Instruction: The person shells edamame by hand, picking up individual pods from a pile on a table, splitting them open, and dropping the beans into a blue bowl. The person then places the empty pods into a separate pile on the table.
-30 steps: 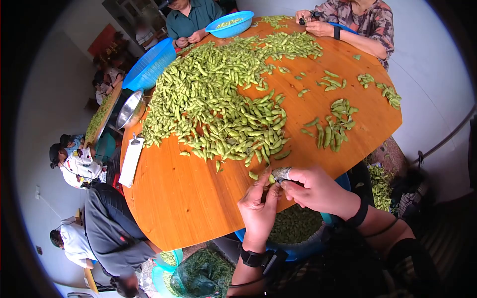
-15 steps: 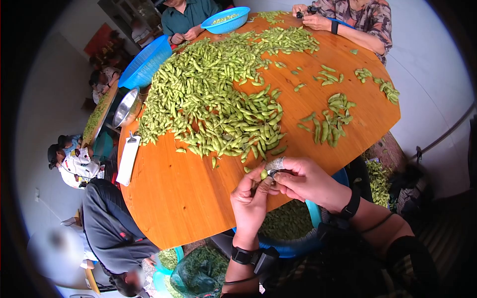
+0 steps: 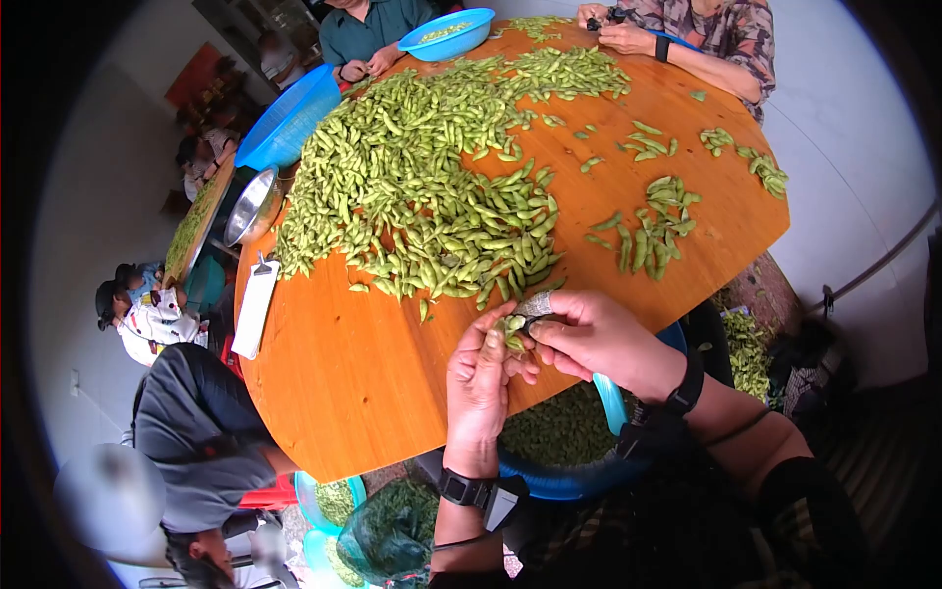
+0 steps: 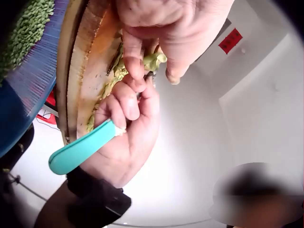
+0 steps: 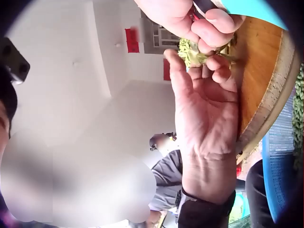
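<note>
In the head view my left hand (image 3: 478, 378) pinches a green soybean pod (image 3: 513, 334) that looks split open, over the table's near edge. My right hand (image 3: 608, 339), its index finger wrapped in a grey cover (image 3: 536, 304), meets the pod from the right. It grips a tool with a turquoise handle (image 4: 83, 147), which sticks out past the little finger in the left wrist view; a small dark tip shows by the pod, and the fingers hide the rest. From the right wrist view, ragged pod pieces (image 5: 197, 57) show between both hands' fingertips.
A large heap of pods (image 3: 422, 187) covers the wooden table (image 3: 334, 393), with smaller piles (image 3: 653, 236) on the right. Below the near edge stands a blue basket (image 3: 549, 483) of small green beans. A clipboard (image 3: 257, 309), metal bowl (image 3: 253, 206) and blue basins (image 3: 446, 34) stand around the heap.
Both hands have shifted slightly left. A whole green bean tip showed at the fingertips before; now a wider, split pod shows. A seated person at lower left has leaned over.
</note>
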A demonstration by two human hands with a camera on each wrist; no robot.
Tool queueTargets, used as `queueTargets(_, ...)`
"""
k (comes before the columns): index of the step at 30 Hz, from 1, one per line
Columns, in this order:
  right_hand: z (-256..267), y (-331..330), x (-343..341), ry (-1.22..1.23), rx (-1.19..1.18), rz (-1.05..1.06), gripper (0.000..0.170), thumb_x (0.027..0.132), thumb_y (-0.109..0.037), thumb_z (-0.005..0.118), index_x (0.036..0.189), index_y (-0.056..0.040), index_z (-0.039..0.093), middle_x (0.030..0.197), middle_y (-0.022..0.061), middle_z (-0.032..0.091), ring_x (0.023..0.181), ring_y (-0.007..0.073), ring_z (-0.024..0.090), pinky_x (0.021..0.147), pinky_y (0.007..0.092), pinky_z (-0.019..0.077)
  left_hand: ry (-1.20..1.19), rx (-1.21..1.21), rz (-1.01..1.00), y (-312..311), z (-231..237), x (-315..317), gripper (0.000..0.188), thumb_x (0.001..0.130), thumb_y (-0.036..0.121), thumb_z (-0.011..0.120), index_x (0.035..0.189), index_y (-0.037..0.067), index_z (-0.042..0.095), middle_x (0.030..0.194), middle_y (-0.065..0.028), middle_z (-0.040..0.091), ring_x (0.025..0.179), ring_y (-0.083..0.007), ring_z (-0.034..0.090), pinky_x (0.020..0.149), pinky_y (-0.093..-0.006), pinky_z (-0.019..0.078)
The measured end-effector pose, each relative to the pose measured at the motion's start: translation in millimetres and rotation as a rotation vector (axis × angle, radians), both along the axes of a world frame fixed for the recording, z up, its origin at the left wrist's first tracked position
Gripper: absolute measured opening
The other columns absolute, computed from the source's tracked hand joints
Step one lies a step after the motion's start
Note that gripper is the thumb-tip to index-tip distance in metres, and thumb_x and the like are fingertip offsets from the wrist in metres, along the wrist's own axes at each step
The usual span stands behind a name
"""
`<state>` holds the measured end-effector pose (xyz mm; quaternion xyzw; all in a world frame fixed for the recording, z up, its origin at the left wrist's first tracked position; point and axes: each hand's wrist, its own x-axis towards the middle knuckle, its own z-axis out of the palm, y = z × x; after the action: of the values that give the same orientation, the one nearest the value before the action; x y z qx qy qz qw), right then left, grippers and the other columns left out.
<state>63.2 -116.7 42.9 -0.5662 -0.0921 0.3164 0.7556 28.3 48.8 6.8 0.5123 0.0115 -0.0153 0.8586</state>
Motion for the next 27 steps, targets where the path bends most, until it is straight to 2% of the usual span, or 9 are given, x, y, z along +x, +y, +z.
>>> queueTargets(3, -8, 8, -7, -0.135, -0.053, -0.049, 0.020, 0.096, -0.006, 0.050, 0.111, -0.0007, 0.063, 0.068, 0.0003, 0.055, 0.048, 0.0041, 0.044, 0.043, 0.0210, 0.0347, -0.103, 0.241, 0.052, -5, -9, 0, 0.032, 0.101, 0.021, 0.051, 0.124, -0.002, 0.051, 0.085, -0.0081, 0.065, 0.062, -0.0106, 0.062, 0.053, -0.0212, 0.0498)
queueTargets(5, -24, 14, -10, -0.496, -0.064, -0.182, 0.027, 0.095, -0.003, 0.050, 0.119, -0.0015, 0.062, 0.069, 0.0008, 0.057, 0.050, 0.0036, 0.046, 0.044, 0.0205, 0.0372, -0.101, 0.240, 0.063, -6, -7, -1, 0.027, 0.101, 0.017, 0.051, 0.120, -0.001, 0.053, 0.086, -0.0073, 0.065, 0.063, -0.0100, 0.062, 0.052, -0.0214, 0.0493)
queueTargets(9, -24, 13, -15, -0.507, -0.012, -0.246, 0.024, 0.095, -0.003, 0.051, 0.116, -0.0013, 0.062, 0.069, 0.0006, 0.059, 0.051, 0.0034, 0.048, 0.045, 0.0207, 0.0382, -0.062, 0.157, -0.002, -3, -6, 0, 0.028, 0.102, 0.015, 0.046, 0.124, -0.001, 0.051, 0.089, -0.0081, 0.063, 0.068, -0.0133, 0.062, 0.058, -0.0229, 0.0502)
queueTargets(13, -6, -2, -9, -0.208, -0.093, -0.176, 0.019, 0.096, -0.006, 0.051, 0.112, -0.0007, 0.060, 0.072, 0.0011, 0.060, 0.051, 0.0035, 0.049, 0.044, 0.0200, 0.0386, -0.043, 0.038, -0.046, -3, -3, 0, 0.032, 0.103, 0.015, 0.043, 0.127, -0.005, 0.049, 0.094, -0.0093, 0.064, 0.076, -0.0148, 0.063, 0.062, -0.0239, 0.0514)
queueTargets(19, 9, -21, -1, -0.110, 0.027, -0.292, 0.020, 0.099, -0.011, 0.050, 0.115, -0.0027, 0.058, 0.073, 0.0018, 0.058, 0.048, 0.0032, 0.045, 0.041, 0.0176, 0.0331, 0.007, 0.331, 0.144, -1, 19, -20, 0.030, 0.102, 0.014, 0.046, 0.126, -0.003, 0.052, 0.093, -0.0053, 0.063, 0.067, -0.0100, 0.060, 0.058, -0.0220, 0.0492)
queueTargets(23, 1, -65, 24, -0.139, 0.037, -0.508, 0.019, 0.096, -0.011, 0.053, 0.111, -0.0033, 0.061, 0.071, 0.0029, 0.060, 0.044, 0.0053, 0.045, 0.039, 0.0197, 0.0331, 0.030, 0.622, 0.197, 4, 15, -51, 0.030, 0.102, 0.016, 0.048, 0.124, -0.002, 0.056, 0.078, 0.0004, 0.057, 0.053, -0.0052, 0.049, 0.048, -0.0193, 0.0398)
queueTargets(25, -18, -92, 41, -0.170, 0.043, -0.552, 0.019, 0.096, -0.011, 0.053, 0.110, -0.0031, 0.061, 0.071, 0.0029, 0.060, 0.044, 0.0059, 0.045, 0.038, 0.0202, 0.0324, -0.031, 0.949, 0.262, 5, 10, -61, 0.028, 0.101, 0.017, 0.050, 0.120, -0.001, 0.060, 0.071, 0.0023, 0.054, 0.052, -0.0030, 0.044, 0.048, -0.0188, 0.0364)
queueTargets(26, -26, -101, 46, -0.175, 0.017, -0.596, 0.016, 0.096, -0.011, 0.053, 0.106, -0.0028, 0.061, 0.070, 0.0034, 0.060, 0.044, 0.0063, 0.045, 0.037, 0.0207, 0.0318, -0.081, 1.024, 0.328, 4, 7, -64, 0.020, 0.098, 0.014, 0.057, 0.109, 0.000, 0.065, 0.074, -0.0076, 0.062, 0.062, -0.0093, 0.058, 0.055, -0.0260, 0.0449)
queueTargets(27, -32, -108, 49, -0.175, 0.019, -0.592, 0.016, 0.096, -0.011, 0.053, 0.106, -0.0028, 0.061, 0.070, 0.0034, 0.060, 0.044, 0.0063, 0.045, 0.037, 0.0207, 0.0318, -0.080, 1.025, 0.333, -1, 8, -67, 0.020, 0.098, 0.014, 0.057, 0.109, 0.000, 0.065, 0.074, -0.0076, 0.062, 0.062, -0.0093, 0.058, 0.055, -0.0260, 0.0449)
